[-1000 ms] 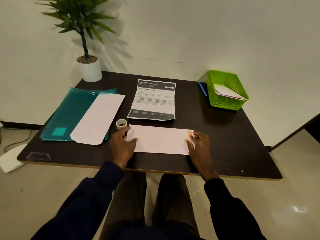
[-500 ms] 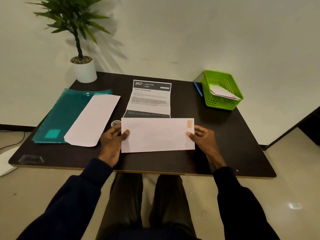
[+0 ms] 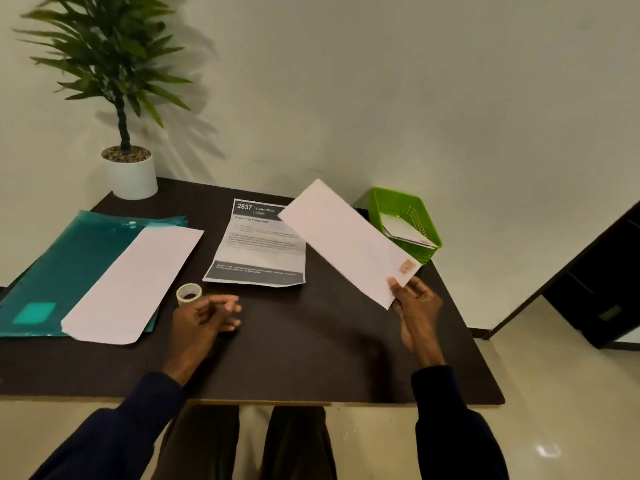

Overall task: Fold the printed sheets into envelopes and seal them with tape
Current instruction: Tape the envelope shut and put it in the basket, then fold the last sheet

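My right hand (image 3: pixel 415 306) pinches the near corner of a white stamped envelope (image 3: pixel 346 237), held up off the table and tilted toward the green basket (image 3: pixel 377 206). My left hand (image 3: pixel 204 318) hovers over the dark table with loosely curled fingers and holds nothing, just beside a small roll of tape (image 3: pixel 188 293). A printed sheet (image 3: pixel 258 249) with creases lies flat in the middle of the table. A second white envelope (image 3: pixel 133 282) lies on a teal folder (image 3: pixel 65 258) at the left.
The green basket at the back right holds another envelope (image 3: pixel 407 232). A potted plant (image 3: pixel 130 171) stands at the back left corner. The table (image 3: pixel 311 358) ends close to my knees. A dark doorway is at the right.
The envelope was flat under both hands, then lifted. Now my left hand has let go and my right hand alone carries it up and to the right.
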